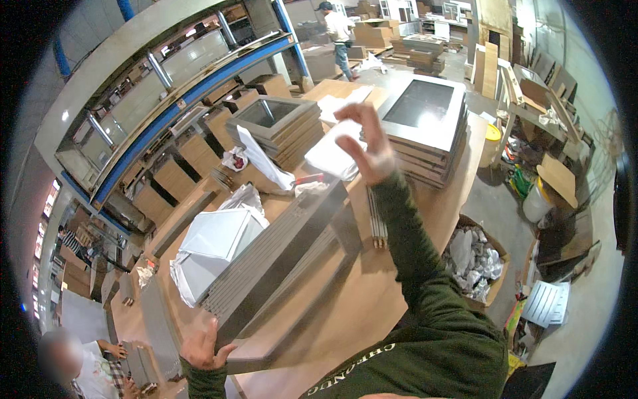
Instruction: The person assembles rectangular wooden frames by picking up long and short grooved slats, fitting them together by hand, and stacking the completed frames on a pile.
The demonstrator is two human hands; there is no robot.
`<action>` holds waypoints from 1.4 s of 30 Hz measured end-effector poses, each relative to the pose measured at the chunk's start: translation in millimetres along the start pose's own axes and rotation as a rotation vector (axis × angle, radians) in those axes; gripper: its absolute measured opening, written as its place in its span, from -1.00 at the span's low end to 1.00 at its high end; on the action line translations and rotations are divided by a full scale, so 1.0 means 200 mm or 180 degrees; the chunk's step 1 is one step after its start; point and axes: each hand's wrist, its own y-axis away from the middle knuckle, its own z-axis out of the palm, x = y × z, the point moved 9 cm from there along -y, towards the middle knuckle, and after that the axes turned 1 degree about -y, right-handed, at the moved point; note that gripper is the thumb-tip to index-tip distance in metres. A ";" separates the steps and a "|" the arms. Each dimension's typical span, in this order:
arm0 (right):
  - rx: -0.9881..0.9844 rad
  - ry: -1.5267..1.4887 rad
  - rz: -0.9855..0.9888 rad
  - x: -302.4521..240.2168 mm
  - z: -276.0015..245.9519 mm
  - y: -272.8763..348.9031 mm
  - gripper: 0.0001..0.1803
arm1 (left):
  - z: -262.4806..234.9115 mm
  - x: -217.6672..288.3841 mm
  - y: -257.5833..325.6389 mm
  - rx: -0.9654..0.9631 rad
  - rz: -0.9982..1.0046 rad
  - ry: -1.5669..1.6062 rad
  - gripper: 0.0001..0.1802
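Observation:
A bundle of long grey boards [286, 249], stacked side by side, slants across the brown work table [372, 299]. My left hand [203, 347] is at the near end of the bundle, thumb and fingers apart and seeming to touch the boards' end. Raised near the far end, my right hand [373, 147] is open, its fingers curved and spread with nothing between them. Beside the bundle lies a white wrapped, box-like packet [216, 234]. Another grey board [299, 309] lies lower on the table, partly hidden under the bundle.
Framed panels with dark glass [420, 103] are stacked at the far right, with more grey frames [272, 113] at the back. A blue-edged press [193, 103] stands behind. Right of the table are a carton of crumpled plastic [473, 259] and a yellow-lidded bucket [492, 136]. A person [93, 362] works lower left.

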 end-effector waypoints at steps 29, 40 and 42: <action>-0.4057 0.1463 0.1441 0.59 0.90 0.55 -0.83 | -0.39 -0.34 0.52 0.0505 -0.1939 -0.0508 -0.10; -0.5385 0.0609 -0.1140 -0.65 1.66 1.08 -0.43 | 1.01 -0.48 1.21 0.3078 -0.3424 0.3447 -0.39; -0.5428 0.0549 -0.1496 -0.72 1.74 1.14 -0.44 | 1.00 -0.48 1.22 0.3292 -0.3625 0.3472 -0.42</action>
